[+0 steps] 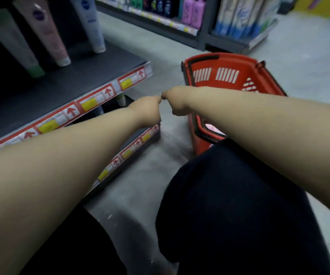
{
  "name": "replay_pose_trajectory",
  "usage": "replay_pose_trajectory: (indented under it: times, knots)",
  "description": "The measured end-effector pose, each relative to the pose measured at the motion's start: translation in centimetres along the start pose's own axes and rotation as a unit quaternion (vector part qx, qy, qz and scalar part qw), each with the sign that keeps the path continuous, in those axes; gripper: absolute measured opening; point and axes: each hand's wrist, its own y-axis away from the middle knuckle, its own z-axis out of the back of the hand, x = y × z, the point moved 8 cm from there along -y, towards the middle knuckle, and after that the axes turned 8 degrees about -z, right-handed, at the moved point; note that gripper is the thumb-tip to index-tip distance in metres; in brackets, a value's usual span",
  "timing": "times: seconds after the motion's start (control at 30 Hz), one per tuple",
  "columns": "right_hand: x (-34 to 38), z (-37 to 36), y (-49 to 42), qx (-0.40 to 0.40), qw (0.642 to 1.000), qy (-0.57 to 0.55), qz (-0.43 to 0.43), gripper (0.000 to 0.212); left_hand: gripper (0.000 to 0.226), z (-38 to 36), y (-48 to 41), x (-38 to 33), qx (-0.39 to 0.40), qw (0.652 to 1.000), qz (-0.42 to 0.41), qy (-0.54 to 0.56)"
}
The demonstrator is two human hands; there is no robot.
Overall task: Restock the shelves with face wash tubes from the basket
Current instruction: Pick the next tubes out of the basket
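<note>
The left hand (148,111) and right hand (175,104) bend away, fingers out of sight. A forearm (259,120) and knee (229,185) cover much of the basket (225,76) (contents mostly hidden). The tubes (49,32) are blurred, their upper ends cut off.

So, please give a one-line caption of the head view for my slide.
Left hand and right hand meet between a red plastic basket and a dark shelf of standing tubes.
</note>
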Motion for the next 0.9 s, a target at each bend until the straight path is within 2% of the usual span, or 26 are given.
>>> replay_pose_trajectory:
  times: [0.13,0.3,0.37,0.6,0.67,0.77,0.9]
  knots:
    - [-6.8,-0.7,1.7,0.008,0.998,0.006,-0.062,0.05,0.066,-0.8,-3.7,-5.5,0.012,0.995,-0.071,-0.064]
    - [-12.9,-5.0,3.1,0.035,0.991,-0.048,-0.122,0.044,0.044,-4.1,-8.2,-11.4,0.028,0.985,-0.147,-0.084]
    - [-15.1,-7.3,2.5,0.046,0.987,-0.06,-0.143,0.047,0.043,-5.5,-10.0,-13.0,0.045,0.983,-0.15,-0.095]
    - [-22.0,-13.6,-1.6,0.079,0.964,-0.132,-0.218,0.063,0.069,-11.4,-16.5,-15.0,0.137,0.974,-0.146,-0.106]
    - [-23.3,-15.4,-3.1,0.095,0.954,-0.149,-0.24,0.064,0.059,-12.8,-18.2,-15.7,0.158,0.97,-0.15,-0.108]
    - [-25.5,-17.3,-5.1,0.104,0.941,-0.172,-0.271,0.058,0.039,-13.6,-21.5,-16.3,0.145,0.974,-0.145,-0.098]
    - [-28.3,-21.0,-6.5,0.113,0.924,-0.211,-0.298,0.068,0.033,-16.0,-23.9,-16.7,0.169,0.973,-0.124,-0.099]
